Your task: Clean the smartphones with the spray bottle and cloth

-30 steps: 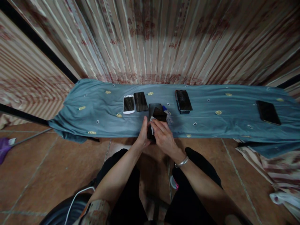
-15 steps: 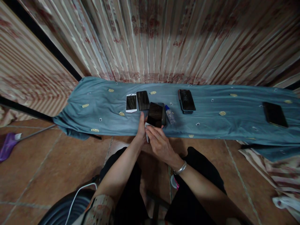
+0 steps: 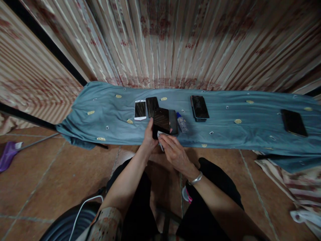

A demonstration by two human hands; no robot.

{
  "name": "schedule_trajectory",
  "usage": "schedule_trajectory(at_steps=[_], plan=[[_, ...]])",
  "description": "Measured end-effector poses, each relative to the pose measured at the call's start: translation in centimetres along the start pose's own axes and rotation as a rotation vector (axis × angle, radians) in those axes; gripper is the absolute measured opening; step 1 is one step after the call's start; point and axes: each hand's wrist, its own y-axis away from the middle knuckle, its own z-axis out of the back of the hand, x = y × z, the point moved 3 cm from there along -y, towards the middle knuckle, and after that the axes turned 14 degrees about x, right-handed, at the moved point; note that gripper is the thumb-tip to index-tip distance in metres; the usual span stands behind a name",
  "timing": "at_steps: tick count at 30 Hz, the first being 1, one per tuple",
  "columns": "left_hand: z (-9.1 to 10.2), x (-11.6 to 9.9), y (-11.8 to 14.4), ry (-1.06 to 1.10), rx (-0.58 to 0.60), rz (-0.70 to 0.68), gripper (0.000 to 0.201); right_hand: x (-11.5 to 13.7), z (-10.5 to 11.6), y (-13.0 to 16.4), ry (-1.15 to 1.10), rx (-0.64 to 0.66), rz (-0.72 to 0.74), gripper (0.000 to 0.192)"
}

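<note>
Phone in hand: a black phone (image 3: 161, 121), held above the near edge of the blue cloth (image 3: 225, 134), screen up, at 12 o'clock from the person.
Left hand (image 3: 148, 140): closed on the lower left edge of the phone.
Right hand (image 3: 173, 152): fingers pinch a small white wipe (image 3: 159, 135) against the phone's lower end.
Handling: probably light, stiff, with smooth, slippery, fragile glass; best held by the side edges.
Nearby: small bottle (image 3: 181, 122) at 2 o'clock, white phone (image 3: 140, 109) at 10 o'clock.

The held phone (image 3: 161, 121) hides much of another phone (image 3: 173, 122) behind — the rightmost phone's (image 3: 294, 123) details are blurred.
</note>
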Motion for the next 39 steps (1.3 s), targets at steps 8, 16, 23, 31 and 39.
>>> schedule_trajectory(at_steps=[8, 16, 23, 31, 39], plan=[[0.7, -0.4, -0.4, 0.02, 0.044, -0.073, 0.047, -1.0, 0.1, 0.7, 0.001, -0.041, -0.014, 0.048], [1.2, 0.3, 0.1, -0.063, 0.043, 0.031, 0.049, -2.1, 0.5, 0.4, 0.041, -0.102, -0.078, 0.046], [1.2, 1.0, 1.0, -0.029, -0.019, 0.063, 0.037, -4.1, 0.4, -0.1, 0.022, -0.122, -0.148, 0.045], [0.5, 1.8, 1.6, -0.021, 0.022, 0.16, 0.037, -6.7, 0.6, -1.0, 0.013, -0.115, -0.256, 0.047], [-0.3, 2.4, 2.0, -0.023, -0.008, 0.182, 0.035, -8.2, 0.7, -1.2, -0.003, -0.139, -0.33, 0.046]])
